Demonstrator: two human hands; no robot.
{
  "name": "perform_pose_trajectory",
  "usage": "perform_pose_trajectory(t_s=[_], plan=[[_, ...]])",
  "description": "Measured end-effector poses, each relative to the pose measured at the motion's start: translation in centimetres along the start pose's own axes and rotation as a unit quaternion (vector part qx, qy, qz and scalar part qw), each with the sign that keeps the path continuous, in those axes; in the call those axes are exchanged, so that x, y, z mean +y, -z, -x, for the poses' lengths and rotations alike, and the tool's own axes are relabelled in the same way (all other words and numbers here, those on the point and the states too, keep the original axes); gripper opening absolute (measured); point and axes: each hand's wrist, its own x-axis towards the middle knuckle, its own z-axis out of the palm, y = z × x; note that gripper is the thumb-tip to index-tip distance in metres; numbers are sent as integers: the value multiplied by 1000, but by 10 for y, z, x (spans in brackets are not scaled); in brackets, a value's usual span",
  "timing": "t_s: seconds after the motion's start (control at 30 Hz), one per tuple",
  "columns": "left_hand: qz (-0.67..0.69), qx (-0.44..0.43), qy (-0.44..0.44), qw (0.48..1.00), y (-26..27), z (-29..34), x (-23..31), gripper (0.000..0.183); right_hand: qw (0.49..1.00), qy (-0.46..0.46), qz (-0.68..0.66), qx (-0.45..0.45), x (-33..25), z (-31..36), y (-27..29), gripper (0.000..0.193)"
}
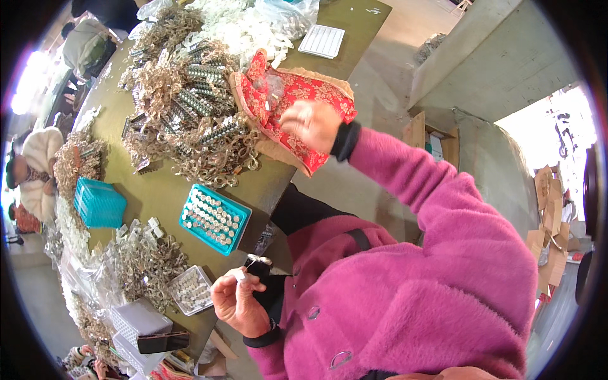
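My left hand (242, 304) pinched a small white piece (240, 275), probably light, stiff, best edge-held; I couldn't tell whether my blurred right hand (315, 125) gripped anything.

Fuzzy magenta coat (405, 285), round ring-like buttons (340, 360) on front. Long matching sleeves (402, 166), snug black bands (345, 141) at wrists. Dark trousers (309, 208). Bare hands (244, 307).
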Motion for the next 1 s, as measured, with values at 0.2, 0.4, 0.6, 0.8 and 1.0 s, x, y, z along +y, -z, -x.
perform_pose_trajectory(t_s=[0.2,0.4,0.6,0.8,1.0], plan=[[26,-16,51,998,0,-9,0,15,991,23,102,-78,78,-30,-17,14],[57,-27,36,997,-23,-23,3,18,998,22,53,-19,84,-31,-18,12],[149,-47,69,985,-21,-31,4,28,976,-115,-185,-4,15,-15,8,11],[200,-65,84,974,-13,-22,-7,24,945,120,-267,-147,-112,21,-4,7],[188,-46,100,976,8,2,-1,27,926,186,-262,-198,-166,35,-27,9]])
